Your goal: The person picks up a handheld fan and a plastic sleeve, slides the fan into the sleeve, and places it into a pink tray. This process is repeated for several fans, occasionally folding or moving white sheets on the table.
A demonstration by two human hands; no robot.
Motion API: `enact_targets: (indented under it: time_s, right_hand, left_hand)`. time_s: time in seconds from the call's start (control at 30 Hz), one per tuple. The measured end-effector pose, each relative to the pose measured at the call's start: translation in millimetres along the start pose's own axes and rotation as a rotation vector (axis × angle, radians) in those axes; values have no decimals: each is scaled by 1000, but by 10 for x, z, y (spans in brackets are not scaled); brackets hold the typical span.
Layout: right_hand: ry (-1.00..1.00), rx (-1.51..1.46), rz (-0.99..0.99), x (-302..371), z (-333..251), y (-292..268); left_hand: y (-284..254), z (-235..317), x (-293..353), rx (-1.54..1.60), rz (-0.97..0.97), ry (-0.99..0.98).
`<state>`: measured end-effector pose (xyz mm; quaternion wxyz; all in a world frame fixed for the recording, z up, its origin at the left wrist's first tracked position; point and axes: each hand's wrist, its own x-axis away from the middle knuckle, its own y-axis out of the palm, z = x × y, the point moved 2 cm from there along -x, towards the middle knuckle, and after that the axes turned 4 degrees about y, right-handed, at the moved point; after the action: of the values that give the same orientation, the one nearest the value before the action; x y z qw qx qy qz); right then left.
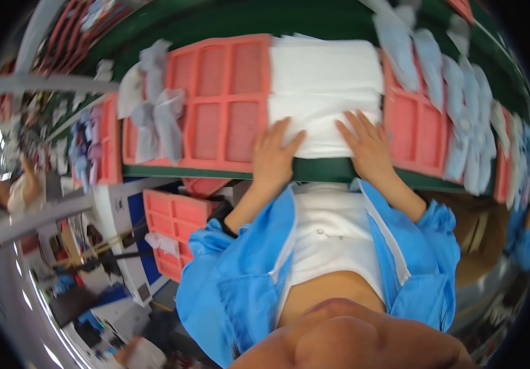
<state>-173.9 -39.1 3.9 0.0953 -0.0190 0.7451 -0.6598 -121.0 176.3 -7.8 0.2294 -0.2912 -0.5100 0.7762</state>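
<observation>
My left hand and my right hand rest on the near part of a white sheet-like stack, one at each side. The fingers of both are stretched out and spread, and neither hand grips anything. The white material lies in two overlapping parts, the near one slightly rumpled; I cannot tell whether it is paper, cloth or thin plastic. Beside my left hand is a pink compartmented tray. Another pink tray lies just beyond my right hand.
Pale grey-blue, sock-like pieces lie across the left tray, and several similar pieces cover the right one. The green work surface edges close to my body. Below left stands another pink tray. A person is at far left.
</observation>
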Motion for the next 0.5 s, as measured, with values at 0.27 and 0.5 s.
enact_targets:
  time_s: [0.27, 0.5]
  right_hand:
    - [29, -3, -76, 82, 3, 106]
    - [-39, -123, -83, 94, 24, 0]
  left_hand:
    - [-36, -38, -133, 141, -63, 55]
    - [-98, -75, -173, 153, -208, 125]
